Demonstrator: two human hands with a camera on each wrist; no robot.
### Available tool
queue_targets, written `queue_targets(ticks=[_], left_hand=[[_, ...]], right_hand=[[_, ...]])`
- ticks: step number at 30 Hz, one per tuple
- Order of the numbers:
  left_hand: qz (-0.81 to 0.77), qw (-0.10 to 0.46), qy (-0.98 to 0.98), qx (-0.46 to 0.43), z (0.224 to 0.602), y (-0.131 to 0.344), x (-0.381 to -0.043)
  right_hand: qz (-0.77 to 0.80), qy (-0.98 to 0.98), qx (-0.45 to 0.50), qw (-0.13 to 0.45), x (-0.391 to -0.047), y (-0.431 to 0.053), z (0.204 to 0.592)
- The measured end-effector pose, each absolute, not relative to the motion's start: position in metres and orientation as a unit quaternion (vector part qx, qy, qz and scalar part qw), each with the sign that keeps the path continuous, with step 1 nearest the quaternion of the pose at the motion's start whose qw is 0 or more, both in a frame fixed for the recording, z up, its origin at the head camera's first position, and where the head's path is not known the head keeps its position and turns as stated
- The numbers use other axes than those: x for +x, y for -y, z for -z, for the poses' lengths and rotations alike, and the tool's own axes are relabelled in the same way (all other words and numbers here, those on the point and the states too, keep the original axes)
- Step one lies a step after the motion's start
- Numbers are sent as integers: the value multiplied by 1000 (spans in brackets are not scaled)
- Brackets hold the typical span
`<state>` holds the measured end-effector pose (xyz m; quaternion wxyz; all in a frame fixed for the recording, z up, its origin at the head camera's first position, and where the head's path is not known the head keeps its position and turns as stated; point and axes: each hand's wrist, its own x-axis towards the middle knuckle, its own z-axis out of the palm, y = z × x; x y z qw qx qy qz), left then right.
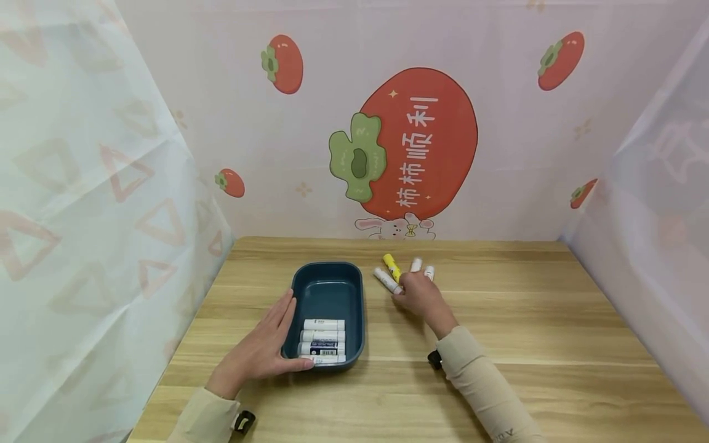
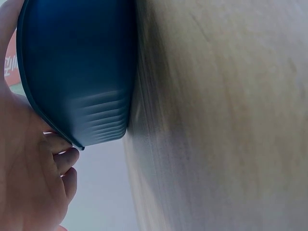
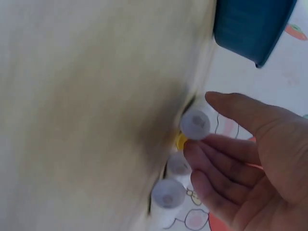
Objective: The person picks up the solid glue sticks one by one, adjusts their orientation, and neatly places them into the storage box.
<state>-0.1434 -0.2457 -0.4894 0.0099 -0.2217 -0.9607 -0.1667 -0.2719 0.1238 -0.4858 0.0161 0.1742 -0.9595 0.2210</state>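
My left hand (image 1: 260, 347) holds the left near corner of a dark blue plastic bin (image 1: 361, 307), thumb along the near rim and fingers on the left rim. Several white glue sticks (image 1: 324, 325) lie side by side in the bin's near end, one with a dark label. To the right, my right hand (image 1: 423, 298) reaches down over a loose group. Its thumb and fingers are round the near end of a white glue stick (image 3: 196, 124). A yellow glue stick (image 1: 391, 266) lies just behind, and two more white ones (image 1: 416, 264) (image 1: 429, 271) show past the knuckles.
The bin and sticks stand on a wood-grain table (image 1: 498, 295). A printed cloth backdrop (image 1: 221, 92) rises at its back edge, with cloth walls (image 1: 83, 184) at both sides. In the right wrist view the bin's wall (image 3: 250, 29) is at the upper right.
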Motion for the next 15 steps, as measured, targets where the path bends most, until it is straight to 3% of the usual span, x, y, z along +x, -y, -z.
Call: queue_targets(ticks=[9, 15], left_hand=[[168, 7, 961, -221, 489, 245, -144], [169, 6, 961, -219, 487, 245, -143]], right_hand=[[-212, 967, 138, 35, -272, -113, 491], [-213, 969, 124, 14, -274, -112, 489]])
